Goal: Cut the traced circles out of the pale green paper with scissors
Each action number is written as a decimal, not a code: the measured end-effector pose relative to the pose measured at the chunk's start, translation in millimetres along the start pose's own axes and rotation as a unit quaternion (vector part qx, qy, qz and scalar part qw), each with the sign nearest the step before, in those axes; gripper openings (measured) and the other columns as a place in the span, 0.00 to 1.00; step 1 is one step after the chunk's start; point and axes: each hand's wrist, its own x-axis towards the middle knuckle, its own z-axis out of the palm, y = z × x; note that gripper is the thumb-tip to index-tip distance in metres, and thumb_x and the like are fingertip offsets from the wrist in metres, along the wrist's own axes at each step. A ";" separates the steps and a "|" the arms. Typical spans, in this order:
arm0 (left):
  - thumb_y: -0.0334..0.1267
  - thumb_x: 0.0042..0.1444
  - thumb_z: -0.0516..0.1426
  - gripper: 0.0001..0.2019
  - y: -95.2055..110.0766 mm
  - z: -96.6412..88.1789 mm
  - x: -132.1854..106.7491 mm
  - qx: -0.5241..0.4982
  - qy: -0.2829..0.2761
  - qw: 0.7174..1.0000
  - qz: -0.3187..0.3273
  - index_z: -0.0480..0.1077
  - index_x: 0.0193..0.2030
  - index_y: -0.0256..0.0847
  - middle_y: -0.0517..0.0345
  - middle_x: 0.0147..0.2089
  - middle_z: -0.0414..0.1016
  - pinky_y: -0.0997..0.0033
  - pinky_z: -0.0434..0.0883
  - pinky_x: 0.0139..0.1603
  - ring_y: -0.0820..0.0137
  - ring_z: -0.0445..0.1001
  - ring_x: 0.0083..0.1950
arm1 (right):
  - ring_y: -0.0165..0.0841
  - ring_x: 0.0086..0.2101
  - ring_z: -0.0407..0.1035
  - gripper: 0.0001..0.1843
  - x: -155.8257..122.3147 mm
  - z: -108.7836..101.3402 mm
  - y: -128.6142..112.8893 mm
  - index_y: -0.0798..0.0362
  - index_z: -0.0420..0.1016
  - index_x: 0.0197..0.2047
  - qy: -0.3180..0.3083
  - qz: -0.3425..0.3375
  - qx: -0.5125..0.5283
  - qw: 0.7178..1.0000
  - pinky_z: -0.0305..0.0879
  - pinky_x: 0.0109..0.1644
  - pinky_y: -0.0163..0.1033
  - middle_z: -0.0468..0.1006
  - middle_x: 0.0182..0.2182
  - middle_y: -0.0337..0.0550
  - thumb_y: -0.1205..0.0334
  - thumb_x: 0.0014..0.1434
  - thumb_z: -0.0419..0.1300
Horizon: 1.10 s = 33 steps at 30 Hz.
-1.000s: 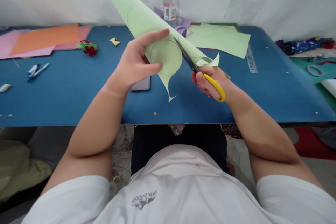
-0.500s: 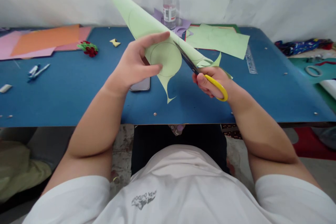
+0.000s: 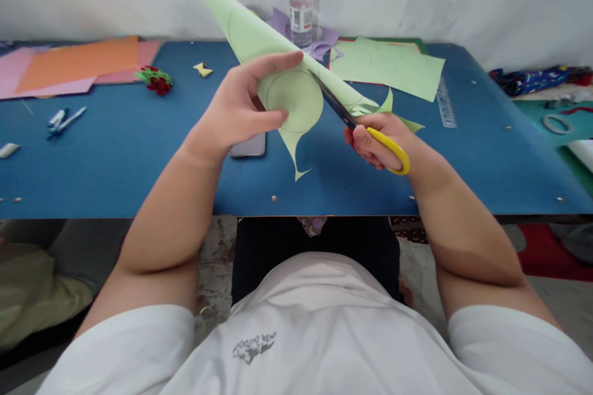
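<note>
A light green sheet of paper [image 3: 259,37] with drawn circles is held up above the table, its upper edge curled over. My left hand [image 3: 245,99] grips it, thumb on the front by a partly cut-out circle [image 3: 306,102], fingers along the upper part. A thin pointed offcut hangs below that circle. My right hand [image 3: 380,142] is closed round yellow-handled scissors [image 3: 340,110]. Their dark blades lie at the circle's upper right edge, pointing up and left. Cut green strips stick out behind my right hand.
Behind the paper stand a plastic bottle [image 3: 301,12] and purple paper scraps [image 3: 324,43]. Green sheets [image 3: 393,68] and a clear ruler [image 3: 445,105] lie to the right. Orange paper [image 3: 88,62], a red-green flower craft [image 3: 155,80], pens [image 3: 65,122] and an eraser [image 3: 9,150] lie left; a phone [image 3: 250,145] is below my left hand.
My right hand and the scissors have shifted slightly right, the blades still at the circle's edge. My left hand keeps its hold on the paper. The whole view has tilted slightly.
</note>
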 end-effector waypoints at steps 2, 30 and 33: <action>0.33 0.53 0.74 0.41 1.2 0.8 0.1 -0.011 -0.003 1.000 0.010 0.78 0.75 0.49 0.52 0.71 0.86 0.35 0.88 0.69 0.39 0.84 0.71 | 0.27 0.16 0.58 0.49 -0.5 -0.8 -1.8 0.47 0.62 0.26 0.000 0.002 -0.001 1.000 0.56 0.17 0.39 0.64 0.18 0.37 0.04 0.51 0.62; 0.30 0.52 0.71 0.40 9.3 4.9 -0.1 -0.028 0.003 1.000 -0.012 0.78 0.75 0.40 0.49 0.68 0.87 0.51 0.89 0.63 0.50 0.87 0.64 | 0.28 0.17 0.59 0.46 -0.7 -9.9 0.1 0.47 0.64 0.26 -0.028 -0.020 -0.004 0.999 0.60 0.20 0.40 0.64 0.16 0.36 0.08 0.56 0.65; 0.30 0.51 0.71 0.40 11.0 5.1 -0.7 -0.029 -0.009 1.000 -0.002 0.78 0.74 0.40 0.48 0.70 0.86 0.50 0.89 0.65 0.46 0.87 0.67 | 0.27 0.16 0.58 0.48 -0.3 -11.2 -1.6 0.47 0.63 0.26 -0.026 -0.011 -0.014 1.000 0.59 0.19 0.39 0.64 0.16 0.36 0.06 0.53 0.65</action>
